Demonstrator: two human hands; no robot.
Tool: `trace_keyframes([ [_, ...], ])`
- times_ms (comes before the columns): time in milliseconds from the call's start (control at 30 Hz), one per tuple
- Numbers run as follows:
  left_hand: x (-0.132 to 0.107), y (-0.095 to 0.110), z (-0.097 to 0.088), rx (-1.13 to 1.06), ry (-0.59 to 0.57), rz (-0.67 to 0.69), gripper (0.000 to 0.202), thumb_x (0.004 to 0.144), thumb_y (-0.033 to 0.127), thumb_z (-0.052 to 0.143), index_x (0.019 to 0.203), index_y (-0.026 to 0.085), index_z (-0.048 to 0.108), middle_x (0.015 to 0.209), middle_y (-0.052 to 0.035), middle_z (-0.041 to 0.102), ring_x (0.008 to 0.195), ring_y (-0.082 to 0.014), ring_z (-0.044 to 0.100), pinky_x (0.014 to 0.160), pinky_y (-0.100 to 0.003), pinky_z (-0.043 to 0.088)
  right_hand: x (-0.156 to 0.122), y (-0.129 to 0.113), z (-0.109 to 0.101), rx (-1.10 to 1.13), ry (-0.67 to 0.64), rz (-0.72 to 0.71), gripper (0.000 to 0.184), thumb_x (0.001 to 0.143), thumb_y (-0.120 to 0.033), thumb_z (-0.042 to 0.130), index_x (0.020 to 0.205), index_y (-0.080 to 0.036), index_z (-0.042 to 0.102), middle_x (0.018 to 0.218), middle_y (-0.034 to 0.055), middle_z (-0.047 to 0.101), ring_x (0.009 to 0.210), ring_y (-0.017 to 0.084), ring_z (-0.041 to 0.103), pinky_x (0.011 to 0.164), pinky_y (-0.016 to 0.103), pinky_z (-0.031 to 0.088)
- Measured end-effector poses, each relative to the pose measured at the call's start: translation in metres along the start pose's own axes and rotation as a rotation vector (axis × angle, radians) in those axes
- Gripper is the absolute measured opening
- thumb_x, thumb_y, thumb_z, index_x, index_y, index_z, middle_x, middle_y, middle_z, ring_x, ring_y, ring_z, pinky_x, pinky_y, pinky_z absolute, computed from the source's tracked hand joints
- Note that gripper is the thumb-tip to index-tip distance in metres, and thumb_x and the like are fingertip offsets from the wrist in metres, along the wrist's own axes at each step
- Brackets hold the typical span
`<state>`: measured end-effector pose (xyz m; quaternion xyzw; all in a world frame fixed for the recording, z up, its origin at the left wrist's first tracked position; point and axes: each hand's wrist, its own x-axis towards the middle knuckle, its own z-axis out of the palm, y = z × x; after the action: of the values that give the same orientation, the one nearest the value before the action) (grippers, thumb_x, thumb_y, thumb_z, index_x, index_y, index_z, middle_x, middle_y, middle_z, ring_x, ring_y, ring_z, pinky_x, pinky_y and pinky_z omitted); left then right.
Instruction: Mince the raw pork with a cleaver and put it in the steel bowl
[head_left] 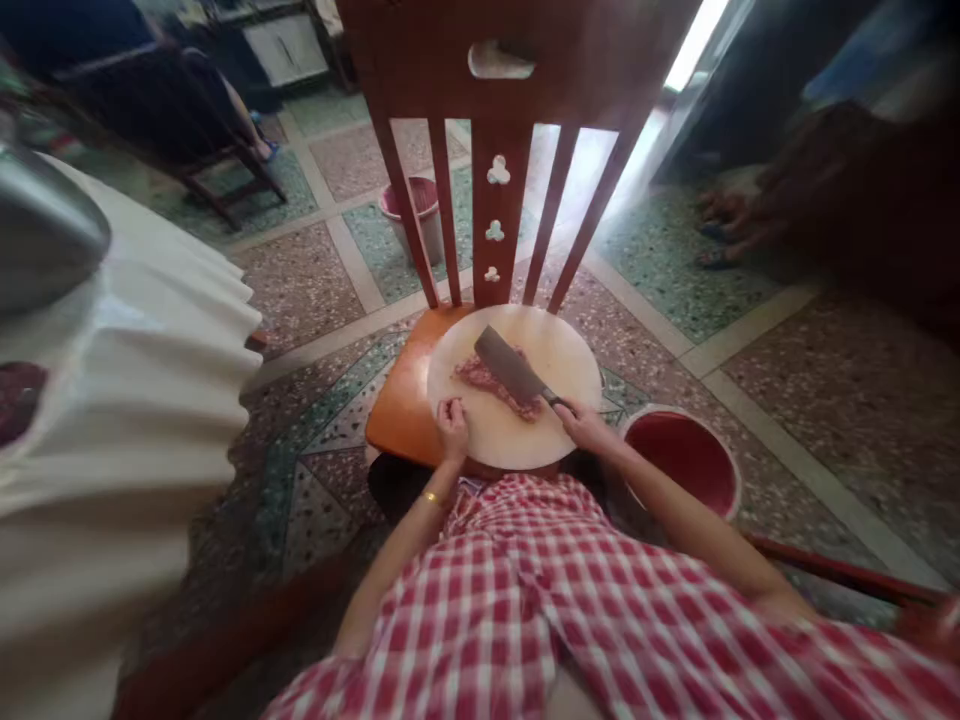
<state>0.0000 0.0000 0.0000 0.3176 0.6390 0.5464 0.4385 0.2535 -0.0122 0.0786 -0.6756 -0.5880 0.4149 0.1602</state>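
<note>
A round, pale chopping board (491, 445) rests on the wooden chair seat (401, 400) in front of me. Chopped raw meat (480, 376) lies in a flat pile at its middle. Over the meat, tilted from upper left to lower right, is the broad blade of a cleaver (508, 364). My right hand (586, 428) is closed around its dark handle at the board's right side. At the lower left of the board, my left hand (452, 428) rests with its fingers curled in, apart from the meat; nothing shows in them.
The chair's slatted back (495, 90) rises behind the board. A red-lined bucket (679, 460) stands close to my right arm, and another bin (416, 215) is beyond the chair. At left is a table with a pale ruffled cloth (165, 330). People's legs show at the far sides.
</note>
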Motion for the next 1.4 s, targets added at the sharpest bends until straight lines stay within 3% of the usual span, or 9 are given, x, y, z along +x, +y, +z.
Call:
trace_keyframes([
  [133,-0.003,0.002,0.001,-0.024,-0.011,-0.031,0.020,0.084,0.036,0.053,0.083,0.017,0.057,0.063,0.0037,0.048,0.057,-0.0090,0.046,0.057,-0.020,0.038,-0.008,-0.008,-0.016,0.026,-0.044,-0.055,0.046,0.085,-0.047,0.040,0.102,-0.013,0.066,0.063,0.0009,0.059,0.063,0.015,0.055,0.059,0.024,0.044],
  [233,-0.005,0.007,-0.004,-0.072,0.023,-0.031,0.020,0.083,0.036,0.054,0.085,0.017,0.056,0.066,0.0033,0.049,0.059,-0.0080,0.047,0.058,-0.019,0.038,-0.020,-0.005,-0.045,-0.052,-0.048,-0.136,0.043,0.084,-0.048,0.045,0.100,-0.015,0.067,0.069,0.0023,0.064,0.064,0.015,0.057,0.060,0.025,0.043],
  [433,-0.010,0.014,-0.015,-0.118,0.040,-0.046,0.022,0.082,0.039,0.057,0.087,0.017,0.055,0.066,0.0034,0.048,0.058,-0.0077,0.047,0.056,-0.019,0.038,-0.034,0.021,-0.109,-0.564,-0.307,-0.289,0.033,0.084,-0.049,0.052,0.088,-0.020,0.068,0.064,0.0029,0.064,0.057,0.015,0.056,0.054,0.024,0.032],
  [567,-0.015,0.010,-0.012,-0.082,0.034,-0.043,0.023,0.081,0.039,0.057,0.086,0.017,0.056,0.066,0.0027,0.049,0.059,-0.0080,0.046,0.055,-0.019,0.038,-0.003,0.031,-0.125,-0.845,-0.407,-0.410,0.030,0.086,-0.048,0.052,0.087,-0.022,0.067,0.066,0.0034,0.066,0.058,0.015,0.058,0.052,0.024,0.025],
  [767,-0.020,0.012,-0.008,-0.006,0.025,-0.018,0.023,0.081,0.040,0.054,0.085,0.018,0.055,0.064,0.0031,0.048,0.058,-0.0091,0.046,0.057,-0.021,0.040,0.070,0.010,-0.121,-1.022,-0.261,-0.587,0.033,0.088,-0.048,0.048,0.085,-0.020,0.065,0.077,0.0058,0.068,0.063,0.015,0.057,0.053,0.025,0.020],
  [900,-0.018,0.014,-0.009,0.058,-0.017,0.009,0.023,0.083,0.040,0.051,0.087,0.018,0.055,0.065,0.0034,0.046,0.058,-0.0092,0.046,0.058,-0.021,0.040,0.086,-0.005,-0.116,-0.962,-0.192,-0.573,0.036,0.089,-0.051,0.046,0.087,-0.020,0.064,0.080,0.0070,0.069,0.067,0.016,0.059,0.054,0.025,0.023],
  [1167,-0.007,0.009,0.004,0.179,-0.056,0.124,0.020,0.085,0.036,0.046,0.087,0.019,0.056,0.066,0.0020,0.049,0.061,-0.0115,0.049,0.061,-0.023,0.042,0.050,-0.026,-0.061,-0.763,-0.189,-0.048,0.035,0.089,-0.051,0.044,0.098,-0.022,0.061,0.088,0.0095,0.070,0.073,0.021,0.063,0.056,0.025,0.030],
  [1267,-0.004,0.009,0.003,0.218,-0.067,0.154,0.019,0.086,0.034,0.045,0.087,0.019,0.056,0.067,0.0011,0.051,0.062,-0.0123,0.050,0.062,-0.024,0.043,0.027,-0.038,-0.055,-0.651,-0.153,-0.037,0.032,0.091,-0.046,0.042,0.092,-0.020,0.060,0.086,0.0101,0.069,0.075,0.020,0.063,0.059,0.025,0.034],
  [1400,-0.001,0.006,-0.003,0.224,-0.078,0.185,0.020,0.087,0.034,0.043,0.090,0.019,0.056,0.073,-0.0005,0.054,0.069,-0.0133,0.053,0.068,-0.025,0.044,-0.008,-0.070,-0.066,-0.438,0.029,-0.122,0.032,0.092,-0.042,0.038,0.089,-0.018,0.059,0.075,0.0076,0.066,0.071,0.020,0.063,0.061,0.026,0.040],
])
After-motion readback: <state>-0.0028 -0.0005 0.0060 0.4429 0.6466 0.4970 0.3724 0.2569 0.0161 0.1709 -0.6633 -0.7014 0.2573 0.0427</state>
